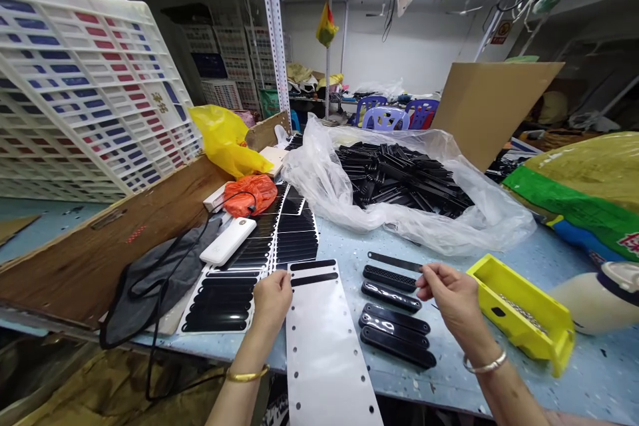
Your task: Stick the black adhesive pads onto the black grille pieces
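Observation:
My left hand (272, 298) is closed on the upper left edge of a white backing sheet (324, 339), which hangs over the table's front edge. Two black adhesive strips remain stuck across its top, above rows of small dark dots. Between the thumb and fingers of my right hand (449, 296) is the right end of a thin black strip (392, 260). Just below that strip lies a black bar with a textured face (388, 277). Several glossy black bars (397, 346) with rounded ends lie in a column nearer me.
A clear plastic bag (319, 180) full of black plastic parts (404, 176) lies behind. On the right are a yellow bin (519, 339) of small metal pieces and a white bottle (579, 299). Sheets of black strips (219, 299), a white power bank (228, 241) and cables lie left.

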Available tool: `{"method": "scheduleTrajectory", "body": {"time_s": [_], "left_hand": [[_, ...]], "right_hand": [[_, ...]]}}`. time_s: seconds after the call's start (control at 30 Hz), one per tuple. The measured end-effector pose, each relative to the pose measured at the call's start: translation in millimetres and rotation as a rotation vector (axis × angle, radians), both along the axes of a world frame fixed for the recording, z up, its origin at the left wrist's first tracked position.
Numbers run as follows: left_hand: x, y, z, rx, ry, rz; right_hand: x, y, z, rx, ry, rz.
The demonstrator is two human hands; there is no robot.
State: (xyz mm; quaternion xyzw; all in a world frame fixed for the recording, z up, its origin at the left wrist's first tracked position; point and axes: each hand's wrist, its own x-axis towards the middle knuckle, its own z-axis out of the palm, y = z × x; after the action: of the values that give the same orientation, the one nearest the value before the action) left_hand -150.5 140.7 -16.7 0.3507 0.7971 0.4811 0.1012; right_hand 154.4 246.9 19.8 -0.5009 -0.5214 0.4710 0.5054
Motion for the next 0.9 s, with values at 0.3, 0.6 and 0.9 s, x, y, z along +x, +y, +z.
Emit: {"method": "scheduleTrajectory", "body": {"time_s": [0.3, 0.6, 0.9], "left_hand": [[60, -7, 36.6, 0.047, -0.589, -0.278], [104, -13, 21.5, 0.128, -1.238, -0.457], [106, -8, 22.0, 0.148, -1.294, -0.421]], "right_hand": [[-5, -29, 10.1, 0.141, -0.022, 0.129], [-5, -74, 17.5, 0.832, -0.413, 0.362], [29, -54, 16.6, 0.699, -0.482, 0.292]]}}
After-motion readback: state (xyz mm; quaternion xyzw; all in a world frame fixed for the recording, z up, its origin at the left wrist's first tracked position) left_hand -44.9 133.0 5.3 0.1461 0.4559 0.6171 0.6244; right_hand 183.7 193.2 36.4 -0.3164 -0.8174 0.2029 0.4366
